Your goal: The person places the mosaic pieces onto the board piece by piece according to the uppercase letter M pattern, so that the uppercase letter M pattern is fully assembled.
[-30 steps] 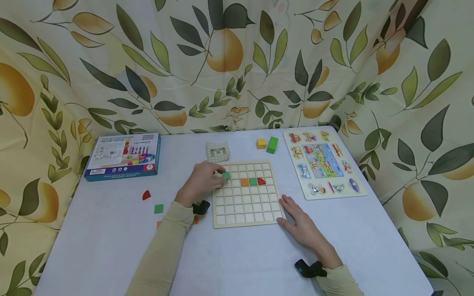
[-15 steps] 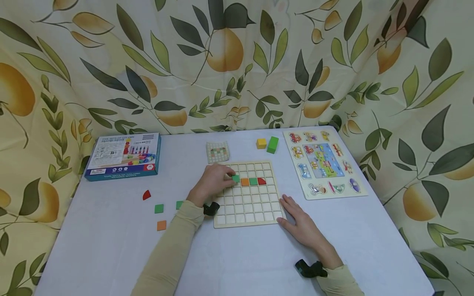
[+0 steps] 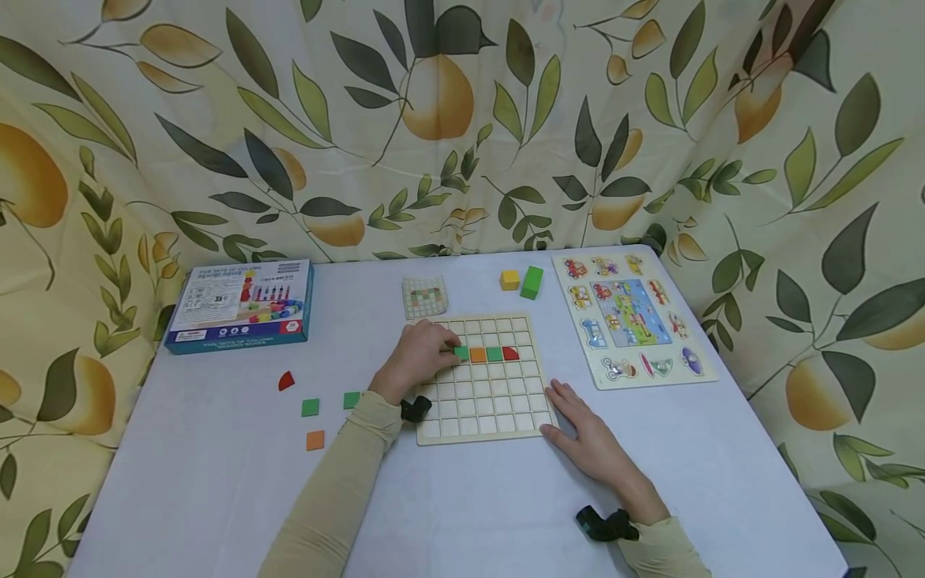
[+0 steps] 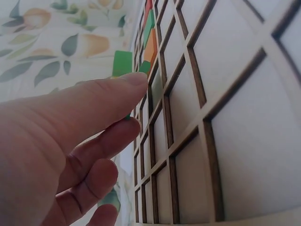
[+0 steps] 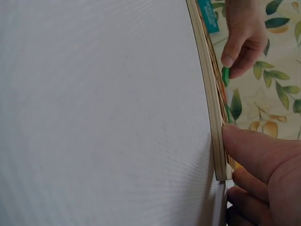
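Left hand [image 3: 414, 357] pinching green tile [image 3: 462, 352] at grid board [image 3: 482, 391] — right hand [image 3: 591, 437] spread, touching edge.

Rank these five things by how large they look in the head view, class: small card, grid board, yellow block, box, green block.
1. Grid board
2. Box
3. Small card
4. Green block
5. Yellow block
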{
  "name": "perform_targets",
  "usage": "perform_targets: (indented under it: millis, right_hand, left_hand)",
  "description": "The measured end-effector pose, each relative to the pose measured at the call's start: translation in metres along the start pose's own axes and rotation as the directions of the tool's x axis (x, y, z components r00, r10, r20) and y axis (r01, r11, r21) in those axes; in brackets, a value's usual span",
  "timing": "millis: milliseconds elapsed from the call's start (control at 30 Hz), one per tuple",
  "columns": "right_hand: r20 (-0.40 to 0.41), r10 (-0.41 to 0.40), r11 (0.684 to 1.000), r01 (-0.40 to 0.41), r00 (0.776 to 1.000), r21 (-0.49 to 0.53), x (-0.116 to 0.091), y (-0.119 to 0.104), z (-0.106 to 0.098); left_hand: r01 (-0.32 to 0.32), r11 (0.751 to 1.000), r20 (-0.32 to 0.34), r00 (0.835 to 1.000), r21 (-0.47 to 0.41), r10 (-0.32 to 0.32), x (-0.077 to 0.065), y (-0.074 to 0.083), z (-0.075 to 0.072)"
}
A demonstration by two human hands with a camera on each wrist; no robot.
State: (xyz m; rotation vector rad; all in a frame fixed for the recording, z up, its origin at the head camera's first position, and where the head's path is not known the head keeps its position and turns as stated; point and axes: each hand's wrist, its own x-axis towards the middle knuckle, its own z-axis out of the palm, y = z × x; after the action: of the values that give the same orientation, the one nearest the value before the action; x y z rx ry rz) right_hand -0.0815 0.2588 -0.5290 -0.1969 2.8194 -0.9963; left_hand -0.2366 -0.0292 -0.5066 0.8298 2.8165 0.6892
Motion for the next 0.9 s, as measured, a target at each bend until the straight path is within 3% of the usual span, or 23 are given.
perform_targets:
  millis: [567,900]
  right_hand:
    - [0.000,-0.001,1.000,0.001,1.000,0.000,-0.0003,-0.0017,-0.0008]
    - [0.001,0.003,1.000,-0.003,1.000,0.003,-0.0001,-0.0016,-0.0010]
  left_hand:
    - [-0.023,0.998,0.017,1.000,0.062,0.022,0.0003,0.0007,0.0024]
    - [-0.016,1.000,-0.017,1.000,-0.022,0.016,-0.0071,-0.0045,-0.0036]
